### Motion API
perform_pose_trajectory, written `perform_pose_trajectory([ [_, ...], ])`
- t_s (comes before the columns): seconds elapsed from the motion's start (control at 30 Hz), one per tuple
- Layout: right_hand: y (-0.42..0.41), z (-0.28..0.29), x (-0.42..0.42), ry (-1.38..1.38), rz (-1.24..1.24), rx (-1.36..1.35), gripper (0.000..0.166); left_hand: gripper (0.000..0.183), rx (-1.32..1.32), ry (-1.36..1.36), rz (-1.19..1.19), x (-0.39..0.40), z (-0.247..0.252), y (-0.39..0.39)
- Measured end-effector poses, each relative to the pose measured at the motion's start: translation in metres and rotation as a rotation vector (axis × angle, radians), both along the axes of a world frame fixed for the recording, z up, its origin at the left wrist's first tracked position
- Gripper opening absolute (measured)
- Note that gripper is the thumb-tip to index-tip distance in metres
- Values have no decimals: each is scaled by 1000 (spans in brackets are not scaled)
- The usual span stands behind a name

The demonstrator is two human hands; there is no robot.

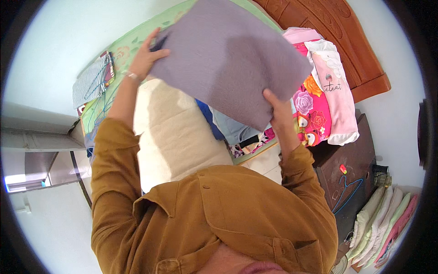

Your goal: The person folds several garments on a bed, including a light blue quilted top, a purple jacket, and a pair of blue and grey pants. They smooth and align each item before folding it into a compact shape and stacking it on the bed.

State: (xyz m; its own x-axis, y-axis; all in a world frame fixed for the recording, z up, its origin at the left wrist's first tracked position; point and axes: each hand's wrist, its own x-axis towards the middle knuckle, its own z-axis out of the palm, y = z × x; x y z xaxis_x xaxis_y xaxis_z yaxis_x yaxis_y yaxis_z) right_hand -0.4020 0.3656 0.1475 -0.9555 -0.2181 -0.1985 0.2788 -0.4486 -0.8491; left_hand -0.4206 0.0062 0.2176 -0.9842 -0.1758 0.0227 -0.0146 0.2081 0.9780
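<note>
A grey-purple folded cloth [226, 58], large and flat, is held up in front of me between both hands. My left hand [150, 54] grips its left corner, with the thumb on the near face. At its lower right edge, my right hand [279, 109] has the thumb over the cloth and the fingers hidden behind it. Beneath lies a cream blanket or pad [184, 133], folded, close to my body. Folded blue clothes [227, 128] show partly under the cloth's lower edge.
A green floral mattress [125, 51] carries striped folded cloth [92, 80] at left, and bright pink floral bedding [321, 113] with a pale pink pillow [333, 89] at right. A carved wooden headboard [328, 34] stands behind. A dark cabinet [356, 161] holds a blue hanger [347, 191].
</note>
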Motion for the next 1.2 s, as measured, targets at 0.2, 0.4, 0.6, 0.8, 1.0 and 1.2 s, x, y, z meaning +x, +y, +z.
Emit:
perform_pose_trajectory([
  [0.2, 13, -169, 23, -537, -62, -216, 58, 104, -511, -178, 142, -79, -197, 56],
  [0.4, 22, -152, 19, -579, -23, -323, 57, 101, 128, -142, 277, -68, -210, 110],
  [0.6, 11, -158, 59, -512, -11, -178, 49, 98, -139, -27, 129, -73, -202, 107],
  [0.8, 53, -166, 42, -751, 410, 4, 38, 98, -171, -115, 248, -34, -203, 98],
  [1.0, 53, -58, 2, 266, 805, 930, 26, 72, -104, -15, 364, 112, -190, 75],
  [1.2, -60, -23, -58, 1410, -220, 994, 55, 33, -117, -44, 643, 254, -157, 78],
])
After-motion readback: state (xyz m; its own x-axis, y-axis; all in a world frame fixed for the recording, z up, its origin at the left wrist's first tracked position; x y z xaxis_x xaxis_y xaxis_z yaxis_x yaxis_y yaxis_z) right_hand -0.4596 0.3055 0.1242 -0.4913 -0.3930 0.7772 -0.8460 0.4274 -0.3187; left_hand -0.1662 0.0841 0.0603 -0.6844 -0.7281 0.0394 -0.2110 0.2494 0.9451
